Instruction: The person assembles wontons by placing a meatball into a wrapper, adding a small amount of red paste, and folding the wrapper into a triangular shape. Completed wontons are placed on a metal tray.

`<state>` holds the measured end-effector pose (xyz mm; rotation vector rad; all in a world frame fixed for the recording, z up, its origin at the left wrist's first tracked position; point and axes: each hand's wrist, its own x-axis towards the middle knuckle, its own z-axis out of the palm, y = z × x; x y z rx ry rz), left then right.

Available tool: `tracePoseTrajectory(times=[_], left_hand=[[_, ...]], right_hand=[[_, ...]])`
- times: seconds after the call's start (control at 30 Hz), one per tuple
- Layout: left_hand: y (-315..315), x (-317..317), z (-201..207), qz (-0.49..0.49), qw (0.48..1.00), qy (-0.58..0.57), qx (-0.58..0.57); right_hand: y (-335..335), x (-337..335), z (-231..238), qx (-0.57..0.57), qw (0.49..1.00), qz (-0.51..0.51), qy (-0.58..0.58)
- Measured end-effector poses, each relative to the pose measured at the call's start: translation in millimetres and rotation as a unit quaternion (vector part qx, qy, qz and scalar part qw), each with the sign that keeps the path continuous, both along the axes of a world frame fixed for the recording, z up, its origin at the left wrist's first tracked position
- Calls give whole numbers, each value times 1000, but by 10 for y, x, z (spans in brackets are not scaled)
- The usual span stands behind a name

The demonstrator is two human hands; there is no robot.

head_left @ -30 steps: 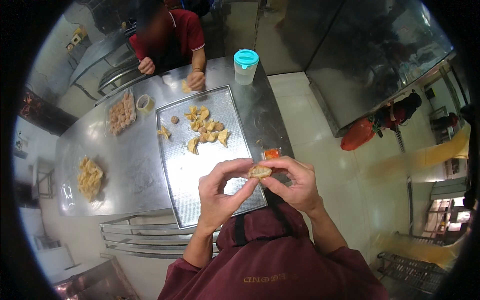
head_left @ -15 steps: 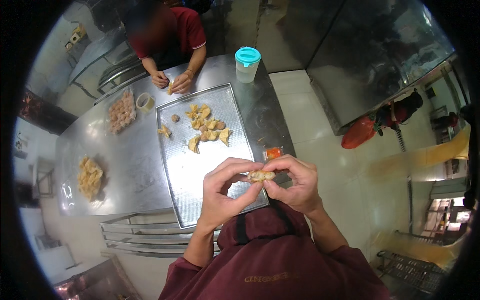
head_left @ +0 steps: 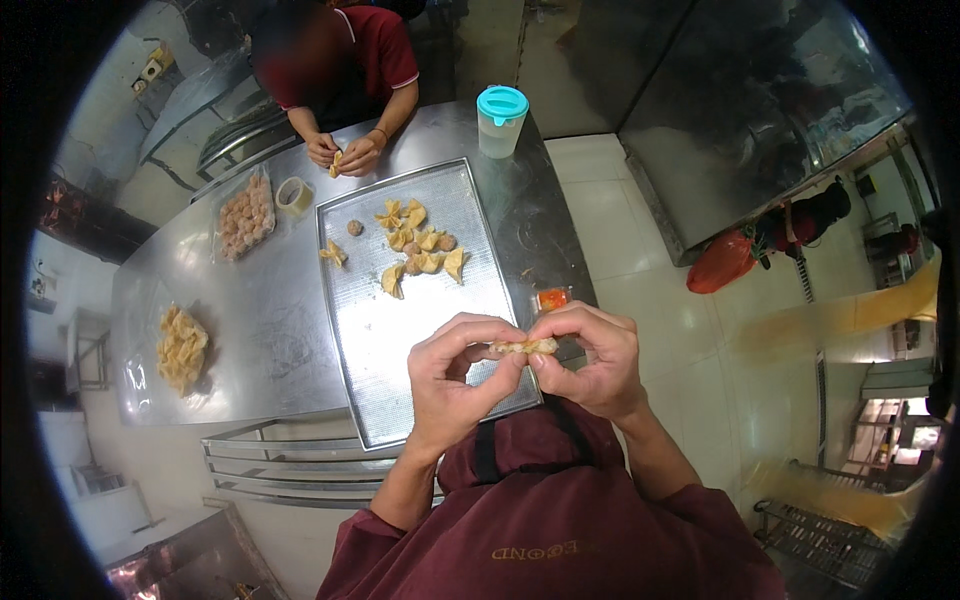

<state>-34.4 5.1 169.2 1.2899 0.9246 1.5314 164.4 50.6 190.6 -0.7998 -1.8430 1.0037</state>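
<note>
My left hand (head_left: 453, 378) and my right hand (head_left: 597, 362) meet over the near right corner of a metal tray (head_left: 385, 370). Between their fingertips they pinch a small dumpling (head_left: 523, 347), stretched sideways, with pale filling showing along its side. Thumbs press from below, index fingers from above. Farther up the tray lie several folded yellow dumplings (head_left: 454, 264) and a few round brownish meatballs (head_left: 355, 228). Across the table, a co-worker's hands (head_left: 345, 157) hold another yellow dumpling (head_left: 336, 163).
On the steel table (head_left: 270, 340) stand a clear pitcher with a turquoise lid (head_left: 502, 103), a tape roll (head_left: 294, 195), a bag of meatballs (head_left: 246, 218) and a yellow heap of dumplings or wrappers (head_left: 181, 350). An orange-red packet (head_left: 552, 299) lies right of the tray.
The dumpling between my fingers looks flatter and narrower, and my fingertips have drawn closer together over it. The whole view has shifted slightly.
</note>
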Motion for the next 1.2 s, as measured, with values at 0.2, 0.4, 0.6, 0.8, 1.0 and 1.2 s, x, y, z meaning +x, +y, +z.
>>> tracePoseTrajectory(times=[0.2, 0.4, 0.6, 0.8, 1.0, 1.2], left_hand=[[-17, 43, -8, 9, 999, -45, -27], [-24, 55, -38, 11, 999, -41, -31], [-29, 84, -57, 11, 996, -67, -52], [-39, 99, -43, 8, 993, -90, -75], [-44, 79, -79, -10, 987, -131, -94], [-7, 8, -85, -54, 983, -151, -92]], right_hand=[[2, -5, -58, -53, 997, 24, 47], [-20, 13, -127, -83, 994, 41, 51], [-31, 17, -180, -149, 980, 55, 121], [-41, 23, -228, -204, 959, 76, 180], [-41, 12, -261, -255, 932, 91, 242], [-15, 50, -240, -295, 923, 99, 225]])
